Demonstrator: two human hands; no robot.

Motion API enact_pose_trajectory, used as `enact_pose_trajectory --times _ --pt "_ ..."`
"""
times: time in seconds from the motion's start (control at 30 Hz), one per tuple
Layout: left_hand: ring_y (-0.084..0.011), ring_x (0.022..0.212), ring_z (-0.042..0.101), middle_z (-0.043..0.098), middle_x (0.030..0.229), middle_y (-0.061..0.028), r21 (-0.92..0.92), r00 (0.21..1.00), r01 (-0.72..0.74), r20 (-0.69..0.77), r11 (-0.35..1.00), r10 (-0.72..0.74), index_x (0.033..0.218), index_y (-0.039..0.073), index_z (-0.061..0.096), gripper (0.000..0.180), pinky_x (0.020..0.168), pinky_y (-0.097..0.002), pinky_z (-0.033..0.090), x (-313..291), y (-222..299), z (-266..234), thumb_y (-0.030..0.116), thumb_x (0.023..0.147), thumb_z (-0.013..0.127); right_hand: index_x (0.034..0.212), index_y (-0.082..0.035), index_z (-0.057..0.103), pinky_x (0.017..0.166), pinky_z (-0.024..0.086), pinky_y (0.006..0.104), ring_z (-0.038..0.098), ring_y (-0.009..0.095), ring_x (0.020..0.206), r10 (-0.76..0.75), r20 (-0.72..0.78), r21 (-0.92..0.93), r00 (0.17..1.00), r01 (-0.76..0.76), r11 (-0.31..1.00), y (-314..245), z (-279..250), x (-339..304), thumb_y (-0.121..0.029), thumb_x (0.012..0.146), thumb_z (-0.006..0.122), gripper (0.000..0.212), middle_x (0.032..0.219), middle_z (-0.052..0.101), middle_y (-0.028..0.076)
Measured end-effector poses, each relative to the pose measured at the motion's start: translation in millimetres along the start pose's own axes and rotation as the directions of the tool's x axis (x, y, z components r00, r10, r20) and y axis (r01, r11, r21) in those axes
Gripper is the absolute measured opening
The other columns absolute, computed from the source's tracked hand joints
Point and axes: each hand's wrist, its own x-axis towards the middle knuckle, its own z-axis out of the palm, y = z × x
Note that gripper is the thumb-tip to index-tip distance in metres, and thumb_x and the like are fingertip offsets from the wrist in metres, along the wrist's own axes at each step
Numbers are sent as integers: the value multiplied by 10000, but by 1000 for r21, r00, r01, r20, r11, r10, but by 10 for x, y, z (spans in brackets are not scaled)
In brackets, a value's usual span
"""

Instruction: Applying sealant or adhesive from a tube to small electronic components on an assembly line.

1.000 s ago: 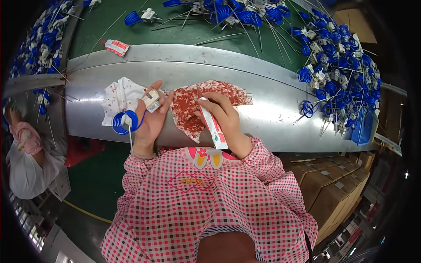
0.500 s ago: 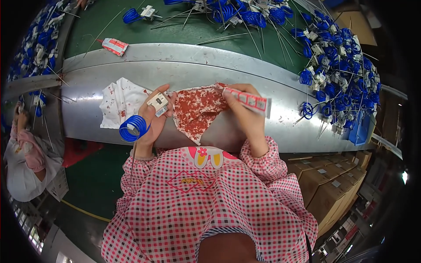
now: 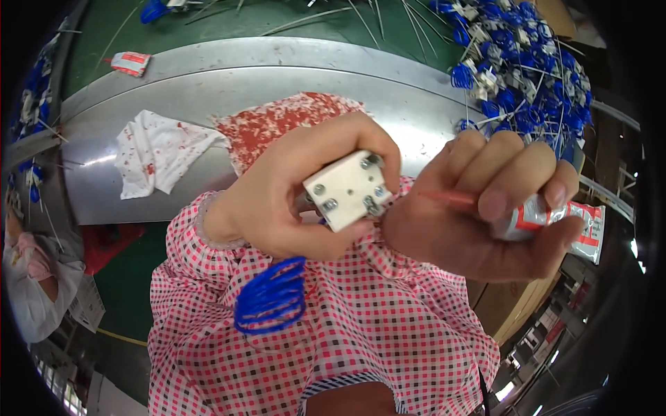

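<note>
Raised close to me, my left hand (image 3: 298, 187) is closed around a capillary thermostat (image 3: 349, 192), a white block whose face with several metal screws is turned up. Its blue coiled tube (image 3: 272, 297) hangs below that hand, over my checked smock. My right hand (image 3: 485, 215), just to the right, grips a white-and-red squeeze tube (image 3: 586, 229) in its curled fingers. The tube's red pointed nozzle (image 3: 447, 199) points left at the block, a small gap away. Behind my left hand lies a cloth smeared with red (image 3: 267, 128), partly hidden.
A white cloth with red spots (image 3: 156, 152) lies on the metal ledge (image 3: 90, 166) at left. Another squeeze tube (image 3: 130, 64) rests on the green belt (image 3: 229, 24). Blue-coiled thermostats (image 3: 527, 76) pile up at right. At far left a co-worker's sleeve (image 3: 35, 256) shows.
Both hands have come up off the ledge toward me. The left has turned the thermostat so its screw face shows. The right has left the red-smeared cloth and turned the tube's nozzle toward the block.
</note>
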Motion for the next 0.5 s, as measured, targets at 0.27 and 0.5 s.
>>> enact_pose_trajectory --times 0.27,0.5 --pt "-109 675 528 540 825 -68 -47 995 -45 83 998 48 885 11 482 362 588 -206 411 72 -117 192 -42 553 618 892 -28 486 415 268 250 278 98 424 160 357 -187 920 -97 978 -306 -139 55 -335 877 394 321 585 444 23" --pt "-96 684 533 553 838 -73 60 993 -49 113 997 42 871 5 486 358 582 -207 417 91 -34 268 -38 534 600 910 -20 473 407 285 260 289 118 417 163 392 -207 906 -86 975 -409 -130 39 -279 860 363 286 583 447 70"
